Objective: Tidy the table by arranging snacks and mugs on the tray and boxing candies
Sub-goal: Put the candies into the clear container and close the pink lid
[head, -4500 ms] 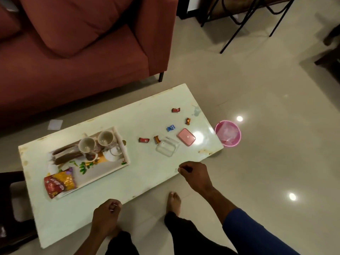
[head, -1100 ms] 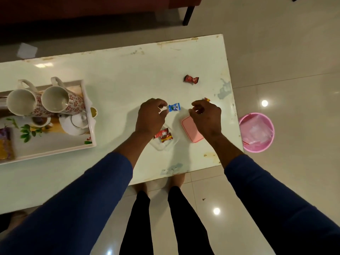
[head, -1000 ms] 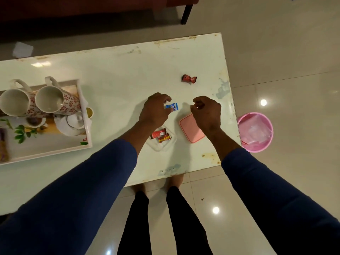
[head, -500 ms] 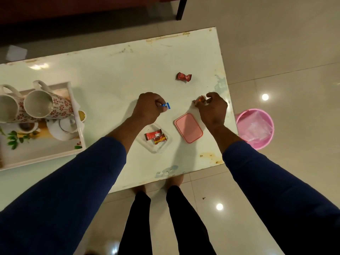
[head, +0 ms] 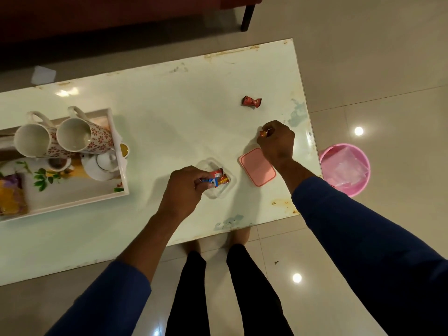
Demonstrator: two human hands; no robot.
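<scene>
Carried back from mid-desk, the left hand (head: 184, 187) pinches a blue candy (head: 210, 181) over the clear box (head: 216, 181), the right hand (head: 276, 141) grips an orange candy (head: 263, 133), one red candy (head: 251, 102) remains, mugs (head: 54, 139) already trayed.

You see a white table (head: 169, 122), a pink lid (head: 257, 169), a red candy (head: 251, 102), a blue candy (head: 210, 181), white mugs (head: 72, 139) patterned with red flowers, a pink bucket (head: 363, 166), and your blue sleeves (head: 363, 238).
</scene>
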